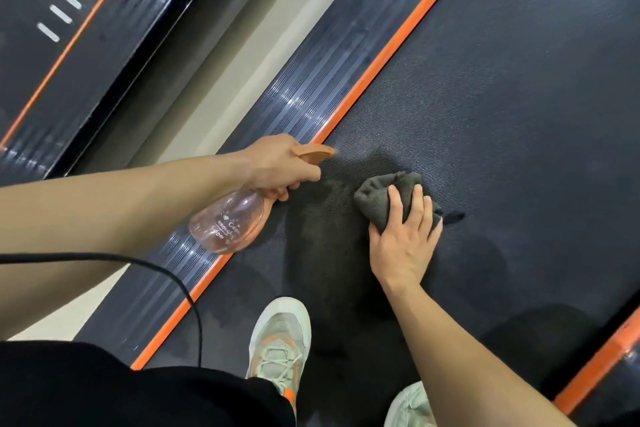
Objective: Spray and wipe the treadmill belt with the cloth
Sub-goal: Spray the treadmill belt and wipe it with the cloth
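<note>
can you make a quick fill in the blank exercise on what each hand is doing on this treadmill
1. The left hand holds a pink spray ____.
2. The right hand presses a grey ____ onto the belt.
3. The stripe between the belt and the ribbed side rail is coloured ____.
4. A pale ____ stands on the belt below the hands.

Missing words: bottle; cloth; orange; shoe

The treadmill belt (502,87) is matt black rubber with a fine woven texture, darker where damp. The side rail (311,94) is ribbed, glossy dark plastic beside a smooth orange trim strip (398,35). The cloth (384,198) is soft, matt grey fabric. The spray bottle (228,222) is glossy, translucent pink plastic.
</note>
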A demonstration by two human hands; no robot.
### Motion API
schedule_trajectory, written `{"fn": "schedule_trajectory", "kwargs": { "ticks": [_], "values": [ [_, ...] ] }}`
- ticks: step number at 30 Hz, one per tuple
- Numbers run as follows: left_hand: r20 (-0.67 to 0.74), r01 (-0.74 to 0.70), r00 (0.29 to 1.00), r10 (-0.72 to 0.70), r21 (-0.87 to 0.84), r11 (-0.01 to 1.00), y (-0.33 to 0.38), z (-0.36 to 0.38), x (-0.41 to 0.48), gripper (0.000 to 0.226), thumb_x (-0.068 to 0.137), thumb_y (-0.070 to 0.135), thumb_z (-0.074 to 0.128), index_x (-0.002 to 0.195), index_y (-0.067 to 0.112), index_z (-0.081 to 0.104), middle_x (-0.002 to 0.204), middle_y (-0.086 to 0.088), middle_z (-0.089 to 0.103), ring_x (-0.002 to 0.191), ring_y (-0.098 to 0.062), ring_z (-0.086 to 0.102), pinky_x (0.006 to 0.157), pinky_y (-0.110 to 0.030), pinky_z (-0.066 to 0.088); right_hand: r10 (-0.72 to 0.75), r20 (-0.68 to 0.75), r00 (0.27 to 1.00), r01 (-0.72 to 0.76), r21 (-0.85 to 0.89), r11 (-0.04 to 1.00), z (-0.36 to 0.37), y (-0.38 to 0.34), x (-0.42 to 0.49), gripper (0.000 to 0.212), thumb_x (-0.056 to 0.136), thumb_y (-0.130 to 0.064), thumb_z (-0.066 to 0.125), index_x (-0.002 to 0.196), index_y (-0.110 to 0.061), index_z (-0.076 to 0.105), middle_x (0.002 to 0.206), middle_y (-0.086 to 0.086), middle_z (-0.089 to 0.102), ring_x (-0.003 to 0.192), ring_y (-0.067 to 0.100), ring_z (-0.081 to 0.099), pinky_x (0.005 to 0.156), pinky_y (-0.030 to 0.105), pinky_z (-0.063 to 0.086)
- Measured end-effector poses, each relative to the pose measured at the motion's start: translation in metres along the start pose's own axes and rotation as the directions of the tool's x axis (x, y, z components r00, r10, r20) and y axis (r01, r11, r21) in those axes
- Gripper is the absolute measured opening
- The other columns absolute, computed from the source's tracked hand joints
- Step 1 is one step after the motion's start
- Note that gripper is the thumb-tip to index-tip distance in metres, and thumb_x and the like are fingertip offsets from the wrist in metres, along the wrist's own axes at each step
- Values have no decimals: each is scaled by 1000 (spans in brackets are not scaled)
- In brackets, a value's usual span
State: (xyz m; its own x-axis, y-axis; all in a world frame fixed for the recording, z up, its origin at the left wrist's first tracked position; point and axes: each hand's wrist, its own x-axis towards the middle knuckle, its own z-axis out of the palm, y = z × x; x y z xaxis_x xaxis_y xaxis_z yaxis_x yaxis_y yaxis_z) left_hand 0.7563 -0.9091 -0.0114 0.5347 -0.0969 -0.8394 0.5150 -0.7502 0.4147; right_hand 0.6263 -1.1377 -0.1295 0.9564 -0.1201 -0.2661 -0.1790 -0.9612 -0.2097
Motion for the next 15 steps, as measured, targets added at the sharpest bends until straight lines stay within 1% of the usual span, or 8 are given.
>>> {"fn": "schedule_trajectory", "kwargs": {
  "ticks": [2, 3, 5, 6, 8, 10, 13, 15],
  "values": [
    [-4, -27, 1000, 28, 45, 999, -2, 0, -4, 36, 89, 28, 70, 123, 16, 75, 65, -1, 64, 44, -14, 59, 50, -22, 50, 34, -7, 999, -34, 20, 999, 1, -3, -5, 72, 90, -45, 61, 154, -29, 32, 166, 10, 19, 153, 33, 17, 122, 60, 15],
    [-10, -27, 1000, 27, 59, 998, -3, -1, -6, 30, 90, 28, 71, 113, 11, 76, 63, 4, 65, 47, -14, 62, 50, -20, 49, 53, -11, 999, -52, 29, 998, 1, -3, -6, 73, 90, -44, 63, 154, -28, 32, 166, 10, 19, 152, 33, 18, 122, 60, 16],
    [-28, 2, 1000, 0, 64, 998, -5, -3, -9, 31, 90, 30, 73, 100, 0, 72, 61, 7, 64, 49, -15, 63, 45, -19, 45, 75, -26, 997, -73, 60, 995, -1, -5, 3, 73, 89, -42, 66, 153, -28, 35, 165, 11, 21, 152, 33, 19, 121, 61, 16],
    [-36, 6, 999, -4, 52, 999, -7, -4, -9, 32, 90, 30, 73, 99, -1, 70, 63, 2, 65, 49, -16, 63, 45, -21, 45, 94, -41, 995, -91, 79, 993, -4, -5, 16, 72, 89, -41, 66, 152, -27, 36, 165, 11, 22, 151, 34, 20, 121, 62, 16],
    [-54, -22, 998, 24, 40, 999, -8, -6, -9, 34, 90, 32, 73, 100, -1, 69, 74, -11, 68, 55, -18, 65, 56, -25, 49, 132, -90, 987, -123, 101, 987, -14, -9, 66, 69, 90, -41, 64, 152, -27, 37, 166, 12, 22, 151, 35, 21, 120, 63, 16],
    [-102, -42, 994, 45, 28, 999, -7, -9, -8, 30, 89, 32, 73, 92, 3, 70, 78, -13, 68, 61, -19, 64, 64, -29, 50, 144, -76, 987, -133, 142, 981, -30, -21, 128, 67, 94, -42, 58, 154, -27, 33, 167, 12, 17, 152, 36, 18, 120, 63, 13],
    [-171, -73, 984, 57, -88, 993, -2, -17, -1, 29, 83, 28, 76, 62, 18, 58, 68, 0, 62, 60, -22, 56, 63, -30, 52, -11, -47, 999, 15, 87, 996, -37, -49, 178, 65, 98, -42, 52, 157, -27, 29, 169, 11, 12, 154, 34, 13, 121, 62, 10],
    [-205, -98, 977, 65, -158, 983, 1, -20, 4, 21, 75, 32, 74, 66, 16, 66, 80, -9, 74, 62, -28, 62, 70, -38, 62, -164, -70, 984, 164, -2, 986, -26, -60, 154, 70, 93, -41, 59, 156, -25, 33, 168, 13, 16, 153, 35, 17, 121, 61, 13]
  ]
}}
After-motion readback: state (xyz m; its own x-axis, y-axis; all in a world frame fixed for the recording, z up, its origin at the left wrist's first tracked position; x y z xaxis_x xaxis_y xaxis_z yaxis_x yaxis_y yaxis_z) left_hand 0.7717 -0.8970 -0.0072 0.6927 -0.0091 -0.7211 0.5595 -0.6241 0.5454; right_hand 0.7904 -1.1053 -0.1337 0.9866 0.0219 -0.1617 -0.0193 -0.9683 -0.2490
